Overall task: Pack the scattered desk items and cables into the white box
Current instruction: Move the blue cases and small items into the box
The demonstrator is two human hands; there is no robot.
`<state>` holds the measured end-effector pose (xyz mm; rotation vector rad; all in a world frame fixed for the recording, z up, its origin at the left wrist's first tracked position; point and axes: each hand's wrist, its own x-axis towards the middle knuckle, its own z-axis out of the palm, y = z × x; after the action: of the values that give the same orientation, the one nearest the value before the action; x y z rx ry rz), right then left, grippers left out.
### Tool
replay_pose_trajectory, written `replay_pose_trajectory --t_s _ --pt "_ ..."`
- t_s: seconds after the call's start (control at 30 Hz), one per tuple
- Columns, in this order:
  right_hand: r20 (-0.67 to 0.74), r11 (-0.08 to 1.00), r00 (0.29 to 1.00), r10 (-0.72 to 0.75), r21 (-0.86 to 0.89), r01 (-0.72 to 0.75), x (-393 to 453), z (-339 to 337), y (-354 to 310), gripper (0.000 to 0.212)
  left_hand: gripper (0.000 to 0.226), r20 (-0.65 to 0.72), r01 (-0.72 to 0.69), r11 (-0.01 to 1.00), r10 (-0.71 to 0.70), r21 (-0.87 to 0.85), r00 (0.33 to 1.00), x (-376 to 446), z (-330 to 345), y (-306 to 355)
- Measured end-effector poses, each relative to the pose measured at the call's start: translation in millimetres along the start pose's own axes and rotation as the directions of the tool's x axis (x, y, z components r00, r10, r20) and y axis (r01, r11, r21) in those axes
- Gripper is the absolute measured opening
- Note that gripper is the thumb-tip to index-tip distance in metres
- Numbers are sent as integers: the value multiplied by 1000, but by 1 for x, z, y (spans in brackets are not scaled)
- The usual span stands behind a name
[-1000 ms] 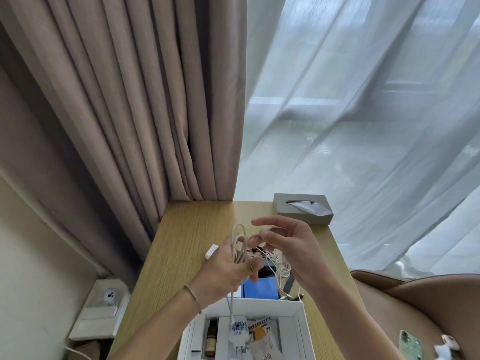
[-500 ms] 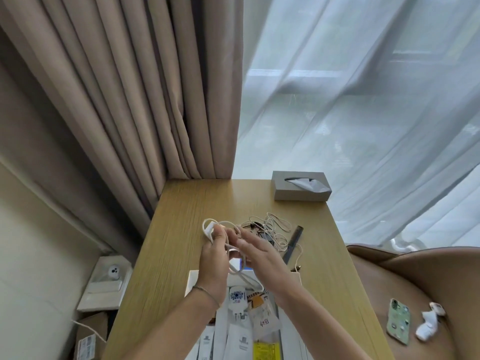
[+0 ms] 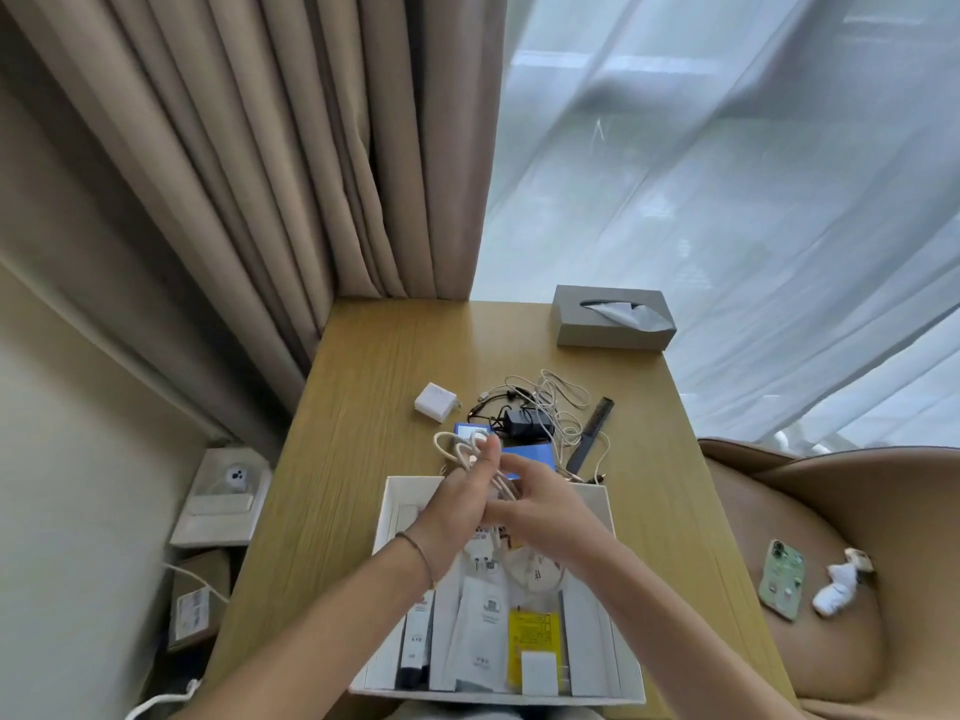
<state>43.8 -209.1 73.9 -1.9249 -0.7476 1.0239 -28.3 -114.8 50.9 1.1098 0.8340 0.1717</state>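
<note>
Left hand point(image 3: 462, 498): grips coiled white cable point(image 3: 457, 449) over white box point(image 3: 387, 517).
Right hand point(image 3: 535, 504): fingers curled on cable strands.
Change: white charger point(image 3: 435, 402) now lies uncovered on desk.

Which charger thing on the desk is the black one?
The black adapter lying in the tangle of cables, beside the comb. The other one, the white charger cube, sits alone to its left.

Both hands, left hand point(image 3: 460, 504) and right hand point(image 3: 540, 504), hold a coiled white cable point(image 3: 460, 449) over the white box point(image 3: 387, 517).
</note>
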Motion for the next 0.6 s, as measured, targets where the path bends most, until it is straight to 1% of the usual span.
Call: replay_pose_trajectory --t_s 0.07,0.13,0.2,0.27,0.3,0.37,0.43,0.5,0.53,0.6 --pt "-117 991 993 -18 -135 2 0 7 9 30 42 52 -57 992 52 113 997 0 -9 -2" --pt "-183 974 981 -56 -227 14 0 15 19 27 50 96 -101 977 85 188 992 0 -20 -2" --pt "-188 965 979 -75 -263 23 0 20 30 25 58 105 -110 957 84 267 991 -1 -33 -2" --pt "-168 948 984 -61 -318 4 2 24 44 21 55 54 -98 929 84 356 995 -1 -49 -5" --pt "-147 933 988 -49 -359 -7 3 24 52 18 51 10 -99 913 103 397 995 -1 -58 -8" --pt "-63 886 998 -25 -464 -7 7 24 69 18 38 -84 -137 866 201 481 976 0 -77 -16" --pt "77 813 997 16 -581 32 11 26 83 26 22 -159 -164 785 316 597 935 1 -94 -27" --pt "223 757 973 62 -646 99 15 31 94 32 12 -211 -151 714 391 683 896 3 -107 -37" --pt "280 739 957 78 -660 132 16 35 99 35 10 -231 -140 693 413 707 881 4 -112 -42" --pt "353 697 931 93 -690 193 18 44 106 38 15 -262 -112 664 438 739 860 6 -119 -52"
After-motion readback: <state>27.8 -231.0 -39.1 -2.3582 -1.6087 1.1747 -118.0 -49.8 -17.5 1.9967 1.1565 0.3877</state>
